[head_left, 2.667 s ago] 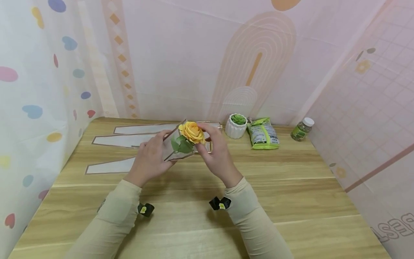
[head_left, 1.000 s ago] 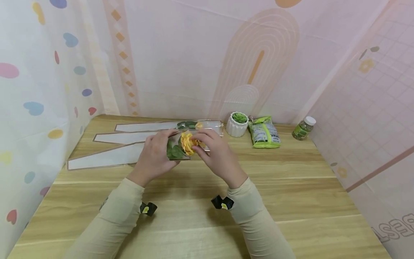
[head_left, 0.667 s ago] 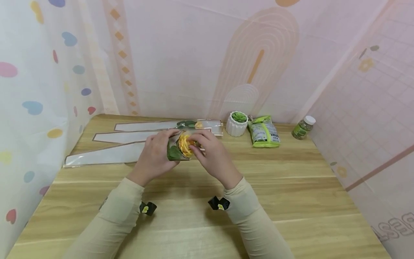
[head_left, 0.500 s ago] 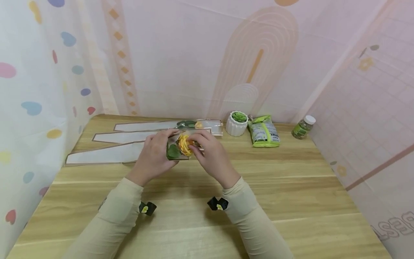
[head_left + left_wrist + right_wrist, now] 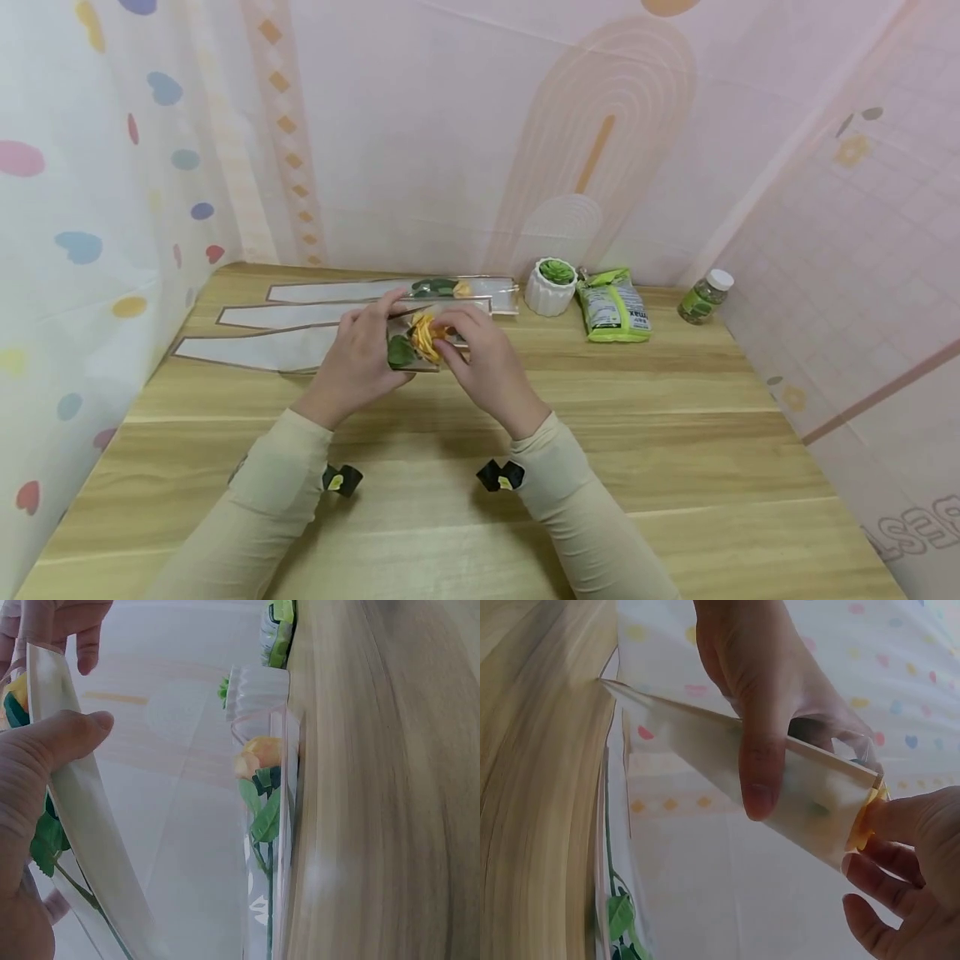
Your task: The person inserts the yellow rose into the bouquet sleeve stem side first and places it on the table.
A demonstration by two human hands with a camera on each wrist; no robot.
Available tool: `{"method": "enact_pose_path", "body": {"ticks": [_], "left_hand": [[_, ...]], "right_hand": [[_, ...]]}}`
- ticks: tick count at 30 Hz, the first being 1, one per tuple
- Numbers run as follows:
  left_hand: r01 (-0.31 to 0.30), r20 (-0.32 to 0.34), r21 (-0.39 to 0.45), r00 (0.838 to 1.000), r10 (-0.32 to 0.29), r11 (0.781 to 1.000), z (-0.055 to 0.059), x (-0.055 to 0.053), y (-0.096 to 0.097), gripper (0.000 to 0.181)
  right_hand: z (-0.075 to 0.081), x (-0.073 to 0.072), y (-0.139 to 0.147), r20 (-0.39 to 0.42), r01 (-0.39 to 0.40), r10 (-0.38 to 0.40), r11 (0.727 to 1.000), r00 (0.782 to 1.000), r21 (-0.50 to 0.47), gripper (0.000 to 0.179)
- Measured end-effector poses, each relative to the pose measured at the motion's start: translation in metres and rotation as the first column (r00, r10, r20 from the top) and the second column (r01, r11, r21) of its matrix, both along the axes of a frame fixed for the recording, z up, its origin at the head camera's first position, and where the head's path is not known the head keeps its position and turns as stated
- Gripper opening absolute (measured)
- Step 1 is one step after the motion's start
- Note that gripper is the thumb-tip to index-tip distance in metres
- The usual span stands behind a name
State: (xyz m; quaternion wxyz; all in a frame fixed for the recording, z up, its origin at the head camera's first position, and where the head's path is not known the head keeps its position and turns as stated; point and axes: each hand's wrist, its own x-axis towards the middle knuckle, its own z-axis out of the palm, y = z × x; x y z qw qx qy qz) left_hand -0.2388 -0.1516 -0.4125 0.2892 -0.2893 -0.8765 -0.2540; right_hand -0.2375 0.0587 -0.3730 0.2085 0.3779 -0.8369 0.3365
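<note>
My left hand (image 5: pixel 356 358) grips a long tapered flower sleeve (image 5: pixel 255 350), its thumb lying along the white side in the right wrist view. A yellow rose (image 5: pixel 424 337) with green leaves lies inside the sleeve's wide end. With thumb and fingers, my right hand (image 5: pixel 487 367) pinches the bloom at that end. The leaves and stem (image 5: pixel 90 896) show through the clear side in the left wrist view. The sleeve's narrow tip (image 5: pixel 606 681) is down at the table. My fingers partly cover the bloom.
Two similar sleeves lie behind: a rear one (image 5: pixel 330 292) containing a yellow rose (image 5: pixel 462 288), and a middle one (image 5: pixel 277 317). Rightward stand a white pot with a succulent (image 5: pixel 551 292), a green-and-grey packet (image 5: pixel 613 308) and a lidded jar (image 5: pixel 703 300). Printed curtains (image 5: pixel 420 150) enclose the wooden table.
The rose, earlier tilted with its stem end visible, has turned and sunk into the sleeve's wide end. The sleeve's narrow end has shifted on the table. My right fingers have closed in on the bloom.
</note>
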Motion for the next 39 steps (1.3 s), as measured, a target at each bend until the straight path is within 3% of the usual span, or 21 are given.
{"method": "enact_pose_path", "body": {"ticks": [6,10,12,17,19,21,25,27,30,36,39], "left_hand": [[0.032,-0.029,-0.034,0.999,-0.033,0.999,-0.0029,-0.0022,-0.0011,0.126],[0.04,-0.051,-0.066,0.998,-0.044,0.997,-0.0051,-0.0039,-0.0009,0.127],[0.044,-0.048,-0.072,0.998,-0.047,0.996,-0.0055,-0.0043,-0.0006,0.127],[0.059,-0.031,-0.082,0.998,-0.061,0.995,-0.0054,-0.0043,0.0003,0.127],[0.062,-0.03,-0.088,0.997,-0.064,0.994,-0.0053,-0.0039,0.0002,0.127],[0.054,-0.036,-0.106,0.998,-0.058,0.993,-0.0051,-0.0035,-0.0002,0.126],[0.034,-0.04,-0.136,0.998,-0.04,0.99,-0.0053,-0.0031,-0.0018,0.127],[0.021,-0.051,-0.139,0.998,-0.028,0.99,-0.0051,-0.0035,-0.0028,0.127],[0.009,-0.062,-0.126,0.998,-0.017,0.992,-0.0043,-0.0038,-0.0039,0.126],[0.034,-0.023,-0.096,0.999,-0.037,0.995,0.0003,-0.0018,-0.0029,0.127],[0.034,-0.014,-0.1,0.999,-0.036,0.994,0.0013,-0.0015,-0.0023,0.126]], "right_hand": [[0.0013,0.0,0.0013,0.137,-0.047,0.051,0.998,0.989,-0.037,0.023],[0.0023,0.0006,0.0014,0.244,-0.079,0.099,0.993,0.965,-0.093,0.023],[0.0022,0.0004,0.0015,0.311,-0.09,0.127,0.987,0.942,-0.133,0.023],[0.0005,-0.0018,0.0032,0.475,-0.082,0.2,0.963,0.857,-0.258,0.021],[0.0002,-0.0028,0.0038,0.498,-0.074,0.203,0.961,0.843,-0.266,0.019],[0.0,-0.0035,0.004,0.487,-0.075,0.186,0.968,0.853,-0.239,0.018],[0.0002,-0.0041,0.003,0.381,-0.107,0.157,0.983,0.911,-0.149,0.015],[0.0003,-0.0045,0.0033,0.344,-0.13,0.173,0.981,0.923,-0.145,0.021],[-0.0007,-0.0054,0.0041,0.343,-0.096,0.156,0.978,0.926,-0.186,0.026],[-0.0055,-0.0072,0.0002,0.418,-0.05,0.145,0.972,0.897,-0.231,0.017],[-0.0074,-0.0073,-0.0011,0.42,-0.041,0.143,0.969,0.896,-0.242,0.015]]}}
